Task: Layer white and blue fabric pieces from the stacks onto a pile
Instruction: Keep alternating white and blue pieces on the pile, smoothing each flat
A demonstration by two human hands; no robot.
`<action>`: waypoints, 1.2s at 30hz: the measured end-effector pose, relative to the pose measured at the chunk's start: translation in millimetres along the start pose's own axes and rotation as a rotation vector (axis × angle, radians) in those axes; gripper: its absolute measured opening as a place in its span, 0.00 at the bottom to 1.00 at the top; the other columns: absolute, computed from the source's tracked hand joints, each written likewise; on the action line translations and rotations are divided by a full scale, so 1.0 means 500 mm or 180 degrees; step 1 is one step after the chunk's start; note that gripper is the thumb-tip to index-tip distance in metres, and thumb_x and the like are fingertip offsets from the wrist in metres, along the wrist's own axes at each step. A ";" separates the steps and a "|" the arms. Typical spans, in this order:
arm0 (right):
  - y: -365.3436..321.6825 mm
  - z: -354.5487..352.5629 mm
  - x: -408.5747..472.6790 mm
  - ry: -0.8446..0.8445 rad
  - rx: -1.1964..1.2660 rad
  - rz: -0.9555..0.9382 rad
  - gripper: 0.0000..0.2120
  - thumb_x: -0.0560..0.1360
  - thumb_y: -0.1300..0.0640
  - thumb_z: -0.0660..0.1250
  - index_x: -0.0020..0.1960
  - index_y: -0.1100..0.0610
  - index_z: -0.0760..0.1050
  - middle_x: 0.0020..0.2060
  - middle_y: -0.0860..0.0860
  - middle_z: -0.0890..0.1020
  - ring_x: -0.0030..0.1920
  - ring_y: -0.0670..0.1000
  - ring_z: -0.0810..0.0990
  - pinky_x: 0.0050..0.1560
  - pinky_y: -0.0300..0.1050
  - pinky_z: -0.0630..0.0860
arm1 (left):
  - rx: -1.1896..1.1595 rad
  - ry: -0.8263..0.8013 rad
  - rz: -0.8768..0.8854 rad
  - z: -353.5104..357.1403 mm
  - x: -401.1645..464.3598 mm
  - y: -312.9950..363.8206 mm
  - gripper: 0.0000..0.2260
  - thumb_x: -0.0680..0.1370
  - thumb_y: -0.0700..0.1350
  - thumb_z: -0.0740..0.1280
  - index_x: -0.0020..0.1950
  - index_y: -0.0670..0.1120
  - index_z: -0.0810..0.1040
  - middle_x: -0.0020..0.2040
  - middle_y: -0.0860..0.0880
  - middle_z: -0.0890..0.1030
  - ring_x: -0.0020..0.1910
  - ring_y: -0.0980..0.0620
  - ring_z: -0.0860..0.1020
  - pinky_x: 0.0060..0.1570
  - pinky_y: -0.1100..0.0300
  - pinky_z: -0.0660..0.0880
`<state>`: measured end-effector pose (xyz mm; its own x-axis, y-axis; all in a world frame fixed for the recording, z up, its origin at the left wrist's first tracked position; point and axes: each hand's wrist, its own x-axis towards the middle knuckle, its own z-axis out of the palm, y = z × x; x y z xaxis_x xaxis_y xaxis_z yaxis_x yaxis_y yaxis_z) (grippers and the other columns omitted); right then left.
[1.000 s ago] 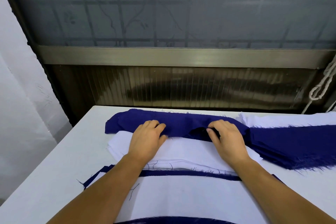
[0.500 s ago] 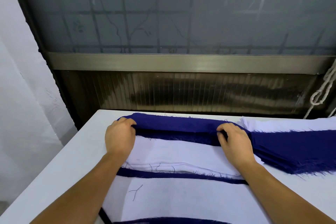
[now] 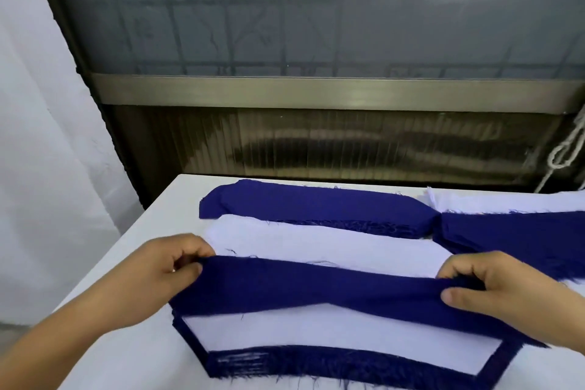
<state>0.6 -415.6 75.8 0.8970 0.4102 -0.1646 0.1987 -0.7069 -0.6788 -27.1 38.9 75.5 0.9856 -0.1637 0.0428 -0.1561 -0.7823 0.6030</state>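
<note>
- Hands are working in the lower half of the frame: the left hand [image 3: 164, 266] is pinching the left end of a blue fabric piece [image 3: 316, 286] between thumb and curled fingers, and the right hand [image 3: 493, 286] is gripping the right end the same way.
- Stretched between them, the blue fabric piece is hanging across the middle of the frame, its lower edge drooping onto the pile [image 3: 342, 339] at lower centre.
- Showing on top of the pile is a white piece, with frayed blue edges sticking out around it.
- Lying just behind the held piece is a white stack [image 3: 316, 244], and behind that, a blue stack [image 3: 310, 203] is sitting toward the far edge of the white table [image 3: 104, 275].
- More blue pieces [image 3: 519, 237] and white pieces [image 3: 506, 203] are lying at the right edge of the frame.
- Hanging at upper right is a white rope [image 3: 566, 149], in front of a dark frosted window [image 3: 316, 9].
</note>
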 end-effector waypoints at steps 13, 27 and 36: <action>-0.049 -0.021 0.017 0.2160 -0.0577 -0.0516 0.07 0.77 0.53 0.66 0.45 0.41 0.76 0.43 0.33 0.80 0.43 0.38 0.78 0.39 0.37 0.74 | 0.0071 0.1436 0.0215 -0.015 0.044 0.031 0.18 0.77 0.33 0.65 0.43 0.57 0.79 0.42 0.60 0.81 0.44 0.64 0.78 0.39 0.75 0.70; 0.099 0.175 -0.071 0.2414 -0.1393 -0.1432 0.19 0.79 0.48 0.58 0.40 0.55 0.84 0.46 0.43 0.83 0.51 0.39 0.77 0.54 0.34 0.72 | 0.0482 0.1309 0.0875 0.154 -0.073 -0.071 0.11 0.70 0.48 0.60 0.41 0.52 0.82 0.51 0.63 0.79 0.52 0.67 0.75 0.49 0.76 0.67; 0.120 0.180 -0.070 0.2646 -0.1772 -0.1612 0.12 0.73 0.56 0.63 0.37 0.57 0.83 0.42 0.46 0.84 0.49 0.42 0.77 0.52 0.36 0.72 | 0.0595 0.1408 0.0969 0.154 -0.049 -0.065 0.19 0.60 0.33 0.64 0.41 0.56 0.71 0.47 0.60 0.80 0.51 0.67 0.72 0.51 0.75 0.66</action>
<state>-54.3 -420.3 -23.4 0.6060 0.3585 0.7101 0.5776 -0.8121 -0.0829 -51.2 22.0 -6.3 0.8214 -0.1627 0.5466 -0.4069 -0.8388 0.3617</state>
